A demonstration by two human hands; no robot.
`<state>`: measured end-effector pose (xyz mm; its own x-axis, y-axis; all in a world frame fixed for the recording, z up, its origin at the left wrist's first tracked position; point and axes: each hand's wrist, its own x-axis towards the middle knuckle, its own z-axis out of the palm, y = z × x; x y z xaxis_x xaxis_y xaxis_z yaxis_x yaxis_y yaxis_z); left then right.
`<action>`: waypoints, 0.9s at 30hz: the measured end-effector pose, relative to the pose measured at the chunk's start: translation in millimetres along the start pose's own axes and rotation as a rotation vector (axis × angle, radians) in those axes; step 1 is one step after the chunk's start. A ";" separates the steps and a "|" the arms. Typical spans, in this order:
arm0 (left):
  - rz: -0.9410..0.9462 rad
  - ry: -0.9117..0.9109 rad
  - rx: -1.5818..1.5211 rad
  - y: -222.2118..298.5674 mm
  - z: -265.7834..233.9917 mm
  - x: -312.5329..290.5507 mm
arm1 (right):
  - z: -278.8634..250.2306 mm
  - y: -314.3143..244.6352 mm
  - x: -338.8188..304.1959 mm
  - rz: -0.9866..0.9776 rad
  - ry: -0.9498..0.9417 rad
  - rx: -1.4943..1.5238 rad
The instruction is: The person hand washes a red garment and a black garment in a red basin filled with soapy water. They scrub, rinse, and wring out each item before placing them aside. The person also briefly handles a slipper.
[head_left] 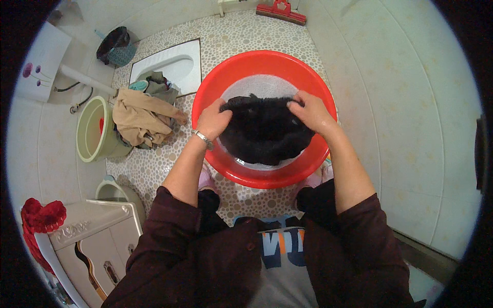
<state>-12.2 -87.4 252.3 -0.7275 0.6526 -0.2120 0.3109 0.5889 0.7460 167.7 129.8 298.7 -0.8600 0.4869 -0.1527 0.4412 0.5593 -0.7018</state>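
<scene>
A black fluffy garment [264,128] lies spread in a large red basin [204,92] of sudsy water [257,84]. My left hand [214,119], with a bracelet at the wrist, is closed on the garment's upper left edge. On its upper right edge, my right hand [310,112] pinches the cloth between thumb and fingers. Both hands are over the basin, and the garment is stretched between them. Its lower part rests in the water, with foam showing around it.
Left of the basin lies a pile of clothes, a tan garment [141,115] on top, beside a pale green bucket [87,133]. Behind are a squat toilet [179,64], a lined waste bin [120,54] and a red floor squeegee [281,13]. A cabinet [97,241] stands lower left; a tiled wall [400,102] bounds the right.
</scene>
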 end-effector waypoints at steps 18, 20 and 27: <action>0.021 0.369 -0.859 36.9 -33.8 -15.4 | 4.1 11.3 -27.9 -0.002 -0.277 0.117; 0.019 0.383 -1.002 50.7 -43.2 -25.9 | -5.5 -2.5 -34.8 0.056 -0.082 0.297; 0.474 0.338 -0.967 121.2 -121.2 -49.6 | -69.8 -114.5 -68.4 -0.224 0.190 0.727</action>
<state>-12.5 -106.2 429.8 -0.8357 0.4631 0.2952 0.1026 -0.3963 0.9123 193.9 79.3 438.1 -0.8215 0.5570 0.1221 -0.0730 0.1098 -0.9913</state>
